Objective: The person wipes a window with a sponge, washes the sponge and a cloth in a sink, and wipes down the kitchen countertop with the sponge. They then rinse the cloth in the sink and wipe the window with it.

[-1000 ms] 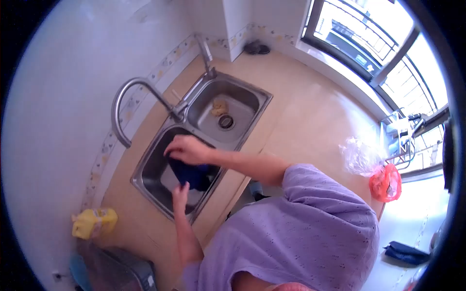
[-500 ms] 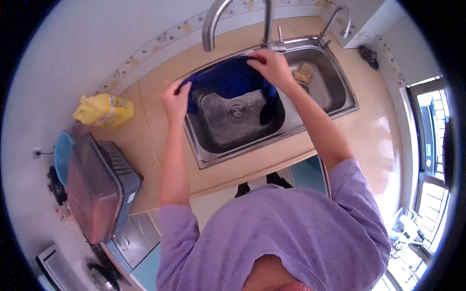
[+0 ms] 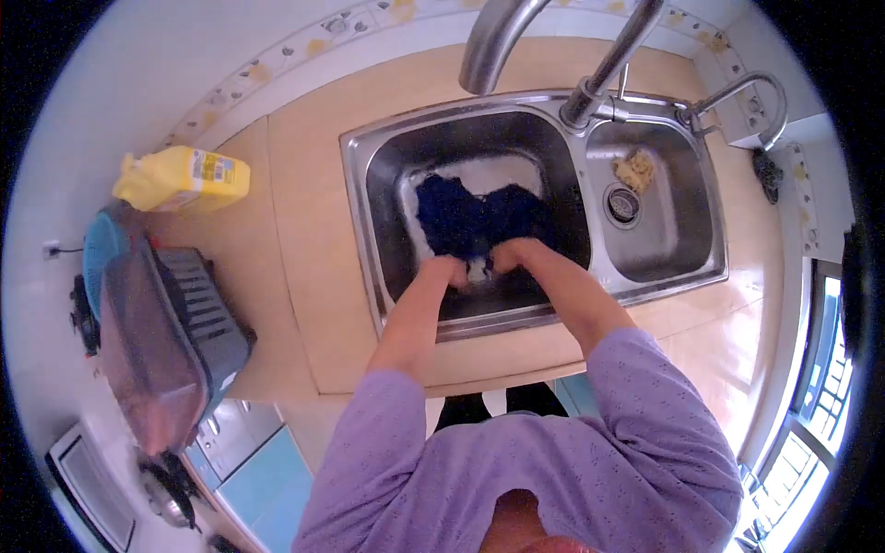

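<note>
A dark blue cloth lies bunched in the left basin of a steel double sink. My left hand and my right hand are side by side down in that basin, both gripping the near edge of the cloth. A curved steel tap arches over the basin from the back. A yellowish sponge rests in the right basin beside its drain.
A yellow detergent bottle lies on the wooden counter at the left. In front of it sits a dish rack with a tinted lid and a blue basket. A second small tap stands at the right. A window is at far right.
My view swung round to face the sink straight on. The cloth, held up and spread wide half a second ago, is now lowered and bunched in the basin, my hands close together.
</note>
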Demonstrator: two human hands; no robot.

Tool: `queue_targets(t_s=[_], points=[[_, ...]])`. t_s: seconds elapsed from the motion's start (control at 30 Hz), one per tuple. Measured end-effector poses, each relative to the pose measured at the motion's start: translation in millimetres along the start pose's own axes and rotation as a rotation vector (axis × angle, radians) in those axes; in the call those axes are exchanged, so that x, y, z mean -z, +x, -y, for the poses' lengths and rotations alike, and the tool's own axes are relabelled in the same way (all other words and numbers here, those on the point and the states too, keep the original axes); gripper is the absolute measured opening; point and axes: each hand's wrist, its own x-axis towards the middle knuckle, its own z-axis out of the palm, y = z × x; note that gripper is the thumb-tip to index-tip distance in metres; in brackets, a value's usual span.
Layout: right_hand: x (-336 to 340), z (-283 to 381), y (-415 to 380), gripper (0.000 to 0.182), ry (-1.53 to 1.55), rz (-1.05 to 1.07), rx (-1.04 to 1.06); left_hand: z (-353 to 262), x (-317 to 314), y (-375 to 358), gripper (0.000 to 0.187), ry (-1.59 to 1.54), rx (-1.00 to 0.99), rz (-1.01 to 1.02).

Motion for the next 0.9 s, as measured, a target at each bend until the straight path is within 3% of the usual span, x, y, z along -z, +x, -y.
queue_targets(t_s=[0.07,0.13,0.2,0.4,0.5,0.6,0.63,0.67,0.7,0.77,0.8,0.9], points=[[-8,3,-20,0.044,-0.064,0.082,-0.052,13,-21,23,0.054,0.058,-0.031,0.093],[-6,-4,-39,0.041,-0.074,-0.016,0.064,2,-1,-31,0.052,0.092,-0.034,0.025],[6,-7,-79,0.036,-0.076,-0.215,0.244,35,-7,-23,0.043,0.093,-0.129,-0.194],[61,26,-268,0.024,0.126,-0.902,0.393,23,68,-188,0.025,-0.051,-0.262,-0.812],[81,67,-345,0.026,0.203,-0.936,0.373,1,88,-240,0.021,-0.293,-0.345,-1.071],[72,62,-336,0.036,0.299,-1.061,0.577,-7,105,-266,0.02,-0.496,-0.451,-1.305],[64,41,-306,0.046,0.193,-1.101,0.479,-8,112,-272,0.02,-0.551,-0.497,-1.383],[57,36,-291,0.043,0.159,-1.048,0.351,-11,121,-278,0.021,-0.599,-0.61,-1.452],[50,32,-276,0.039,0.128,-0.988,0.225,-17,126,-287,0.019,-0.482,-0.6,-1.471],[44,19,-236,0.034,0.182,-1.016,0.236,-37,138,-308,0.017,-0.252,-0.574,-1.5],[41,12,-213,0.031,0.209,-1.026,0.241,-56,139,-326,0.017,-0.158,-0.413,-1.411],[27,-9,-138,0.024,0.304,-1.153,0.178,-58,153,-326,0.017,-0.18,-0.48,-1.575]])
